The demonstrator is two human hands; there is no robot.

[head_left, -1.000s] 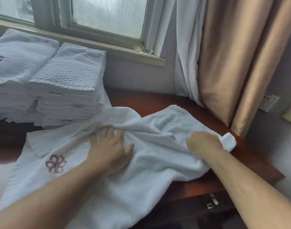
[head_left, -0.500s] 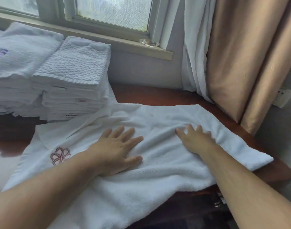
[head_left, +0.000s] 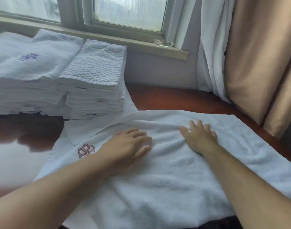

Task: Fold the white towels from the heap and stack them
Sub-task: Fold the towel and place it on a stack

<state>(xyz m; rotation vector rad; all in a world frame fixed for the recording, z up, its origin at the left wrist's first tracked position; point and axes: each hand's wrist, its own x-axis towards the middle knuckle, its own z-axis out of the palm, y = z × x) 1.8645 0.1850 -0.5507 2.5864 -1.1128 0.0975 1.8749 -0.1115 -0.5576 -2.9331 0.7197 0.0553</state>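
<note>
At the upper left of the frame stand two stacks of folded white towels, a smooth stack with a purple emblem and, touching it on its right, a waffle-weave stack. Below them is a bare, glossy stretch of the dark red-brown wooden table. The large white terry towel you are folding fills the lower centre, with its red embroidered emblem just left of your left hand. That hand lies flat on the cloth with its fingers straight, gripping nothing. Your right hand, just beside it at centre, also presses down with fingers spread and holds nothing. A second ago the towel was bunched and your right hand gripped a rolled corner. Now it lies spread and nearly smooth, so it looks ready for its first fold. Its far edge runs across mid-frame just beyond your fingertips, with an open strip of table behind it. Its near part hangs off the front edge, and its right end lies near the tan curtain, leaving little room on that side.
</note>
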